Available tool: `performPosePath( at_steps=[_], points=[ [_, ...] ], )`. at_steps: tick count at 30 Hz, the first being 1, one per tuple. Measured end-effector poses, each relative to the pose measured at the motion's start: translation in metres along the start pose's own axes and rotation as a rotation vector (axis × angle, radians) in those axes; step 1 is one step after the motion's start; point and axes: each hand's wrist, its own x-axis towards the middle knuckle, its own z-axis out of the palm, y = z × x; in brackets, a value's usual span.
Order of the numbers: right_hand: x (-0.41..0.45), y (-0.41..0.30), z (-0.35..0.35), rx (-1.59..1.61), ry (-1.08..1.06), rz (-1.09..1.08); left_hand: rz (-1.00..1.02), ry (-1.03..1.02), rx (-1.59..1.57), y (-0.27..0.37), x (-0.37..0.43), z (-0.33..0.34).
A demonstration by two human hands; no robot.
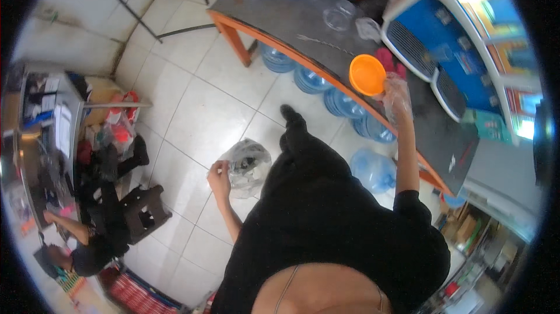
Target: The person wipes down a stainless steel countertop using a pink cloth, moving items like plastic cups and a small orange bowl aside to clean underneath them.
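An orange plastic bowl (pixel 367 75) is in my right hand (pixel 396 95), which wears a clear plastic glove and grips the bowl's near right rim above the edge of the dark table (pixel 284 7). Something pink (pixel 391 62) lies on the table just behind the bowl. At the lower left my left hand (pixel 219 178) has its fingers bent at the side of a clear plastic bag (pixel 249 167) with dark and pale contents; whether the fingers hold the bag cannot be told. Clear plastic containers (pixel 339 16) stand farther back on the table.
Large blue water bottles (pixel 334 95) stand in a row under the table's orange frame. A brown plastic stool (pixel 146 213) is on the tiled floor at left, near a person (pixel 83 244) at a shelf. A black metal stand (pixel 175 31) is at the upper left.
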Motion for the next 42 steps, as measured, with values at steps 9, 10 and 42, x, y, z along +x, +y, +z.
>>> performPosePath(
  at_steps=[9,10,42],
  points=[
    [0.132,-0.132,0.206,0.32,-0.496,0.074,-0.32,0.291,-0.083,-0.011,0.076,-0.043],
    [0.145,-0.156,0.238,0.436,-0.506,0.1,-0.32,0.355,-0.067,-0.015,0.088,-0.05],
    [0.044,-0.571,1.131,0.207,-1.488,-0.299,-0.772,1.197,-0.446,-0.084,0.27,-0.307]
  ],
)
